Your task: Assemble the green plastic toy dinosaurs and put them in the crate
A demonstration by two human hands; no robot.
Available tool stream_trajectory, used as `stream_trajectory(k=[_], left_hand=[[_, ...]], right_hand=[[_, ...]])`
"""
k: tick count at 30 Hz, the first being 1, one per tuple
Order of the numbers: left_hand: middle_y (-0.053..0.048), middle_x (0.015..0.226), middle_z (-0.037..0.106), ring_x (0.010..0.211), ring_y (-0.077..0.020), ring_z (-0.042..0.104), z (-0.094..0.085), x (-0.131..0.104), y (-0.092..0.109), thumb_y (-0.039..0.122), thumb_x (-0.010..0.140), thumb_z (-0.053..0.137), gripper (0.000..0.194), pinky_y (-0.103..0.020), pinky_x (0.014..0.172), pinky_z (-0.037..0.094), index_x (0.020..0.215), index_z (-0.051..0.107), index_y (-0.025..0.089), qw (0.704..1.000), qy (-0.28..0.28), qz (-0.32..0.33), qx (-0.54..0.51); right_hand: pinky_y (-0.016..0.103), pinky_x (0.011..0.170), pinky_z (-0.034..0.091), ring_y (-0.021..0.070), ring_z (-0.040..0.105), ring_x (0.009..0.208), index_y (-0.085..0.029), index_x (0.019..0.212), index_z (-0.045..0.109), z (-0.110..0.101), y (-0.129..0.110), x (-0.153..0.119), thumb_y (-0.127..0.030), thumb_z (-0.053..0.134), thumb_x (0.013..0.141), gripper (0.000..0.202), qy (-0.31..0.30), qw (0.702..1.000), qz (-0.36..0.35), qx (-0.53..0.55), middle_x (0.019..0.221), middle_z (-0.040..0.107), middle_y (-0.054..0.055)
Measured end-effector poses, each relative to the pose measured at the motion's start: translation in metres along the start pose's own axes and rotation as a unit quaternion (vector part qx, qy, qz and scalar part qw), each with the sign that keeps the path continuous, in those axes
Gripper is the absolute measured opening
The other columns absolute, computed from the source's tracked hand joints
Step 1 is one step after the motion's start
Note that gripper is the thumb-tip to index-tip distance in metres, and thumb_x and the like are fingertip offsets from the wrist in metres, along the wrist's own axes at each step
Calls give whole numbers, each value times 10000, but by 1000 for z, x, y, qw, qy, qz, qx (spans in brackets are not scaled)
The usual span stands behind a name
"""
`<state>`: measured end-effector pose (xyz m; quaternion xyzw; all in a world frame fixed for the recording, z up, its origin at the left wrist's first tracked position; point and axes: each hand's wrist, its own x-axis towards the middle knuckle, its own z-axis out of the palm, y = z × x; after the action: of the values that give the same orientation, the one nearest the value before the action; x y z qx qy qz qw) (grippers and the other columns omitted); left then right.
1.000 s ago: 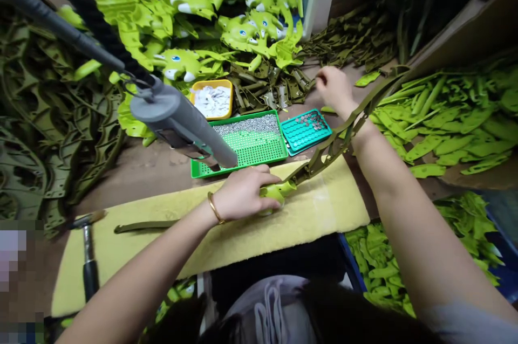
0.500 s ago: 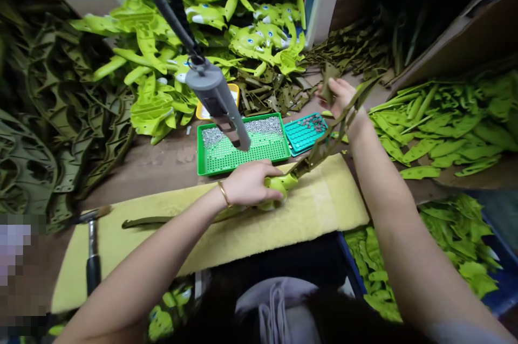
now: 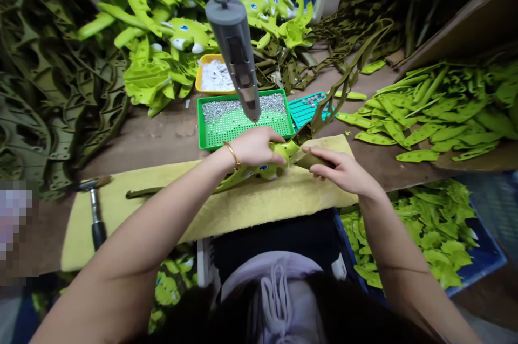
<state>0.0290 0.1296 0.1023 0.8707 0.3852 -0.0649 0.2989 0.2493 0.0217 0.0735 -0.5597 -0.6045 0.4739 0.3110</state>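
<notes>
Right hand (image 3: 334, 167)'s swung back near the left hand (image 3: 257, 145), fingers nearly closed on a small olive plastic piece (image 3: 311, 161); left's curled round a lime-green plastic toy body (image 3: 265, 170), brown surface (image 3: 149, 142) beyond.

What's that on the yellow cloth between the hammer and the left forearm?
The end of a dark olive strip lies there on the cloth, between hammer and forearm, in the head view.
</notes>
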Motion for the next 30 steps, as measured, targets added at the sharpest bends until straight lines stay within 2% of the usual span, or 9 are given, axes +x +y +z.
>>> stream_trajectory(k=[3, 5, 10, 14, 18, 19, 21, 24, 30], left_hand=[[-61, 1076, 681, 963, -251, 605, 0, -2, 6, 542, 689, 651, 600, -295, 756, 437, 1202, 666, 232, 1000, -6, 0, 16], [-62, 1062, 676, 947, -249, 601, 1, -2, 11, 537, 687, 655, 596, -288, 720, 425, 1205, 665, 243, 1000, -4, 1, 26], [-55, 961, 662, 875, -231, 595, 4, -2, 12, 552, 697, 645, 559, -274, 656, 399, 1171, 682, 258, 999, 16, 5, 42], [-59, 855, 635, 826, -214, 585, 6, -5, 9, 566, 797, 557, 461, -281, 664, 394, 1054, 729, 224, 998, 46, 32, 35], [-51, 805, 624, 758, -183, 576, 8, -16, 11, 502, 893, 468, 405, -281, 650, 384, 960, 743, 213, 995, 85, 42, 11], [-48, 808, 626, 757, -180, 580, 9, -19, 13, 494, 890, 484, 385, -280, 655, 388, 953, 738, 212, 994, 93, 50, 4], [-45, 834, 640, 779, -179, 595, 11, -26, 17, 467, 891, 499, 345, -280, 677, 402, 954, 713, 204, 991, 110, 75, -11], [-44, 914, 666, 803, -179, 612, 13, -37, 22, 461, 903, 476, 341, -285, 703, 425, 1037, 626, 185, 985, 131, 100, -49], [-74, 883, 648, 793, -212, 606, 11, -53, 31, 709, 730, 601, 580, -289, 662, 416, 920, 579, 161, 985, 124, 118, -2]], right_hand=[[366, 828, 506, 227, 660, 942, -298, 1082, 691, -6, -21, 6, -408, 701, 765, 336, -33, 971, -47, -231, 1081, 697, 33], [343, 737, 482, 212, 650, 830, -293, 1015, 707, -8, -32, 13, -404, 711, 756, 282, -21, 939, -64, -336, 996, 669, 37], [328, 619, 429, 225, 609, 786, -265, 1018, 630, 4, -40, 22, -419, 692, 769, 300, 68, 904, -66, -417, 984, 598, 67], [404, 733, 483, 278, 584, 928, -252, 1149, 531, 20, -24, 15, -379, 685, 771, 428, 172, 924, -79, -333, 1038, 576, 102], [358, 657, 501, 203, 543, 796, -285, 1263, 398, 42, 6, 8, -493, 760, 661, 732, 345, 932, -64, -88, 994, 536, 63], [336, 619, 494, 180, 530, 738, -293, 1236, 403, 48, 12, 9, -527, 774, 623, 753, 344, 938, -49, -10, 944, 536, 37], [316, 625, 500, 157, 540, 705, -286, 1116, 474, 59, 19, 11, -561, 784, 578, 679, 261, 958, -22, 118, 872, 559, 4], [354, 774, 521, 173, 590, 797, -257, 884, 560, 69, 13, 15, -557, 770, 592, 468, 142, 970, -30, 197, 845, 608, 1], [414, 766, 527, 184, 572, 732, -260, 763, 538, 84, -4, 18, -564, 734, 618, 390, 123, 964, -102, 214, 737, 548, -11]])
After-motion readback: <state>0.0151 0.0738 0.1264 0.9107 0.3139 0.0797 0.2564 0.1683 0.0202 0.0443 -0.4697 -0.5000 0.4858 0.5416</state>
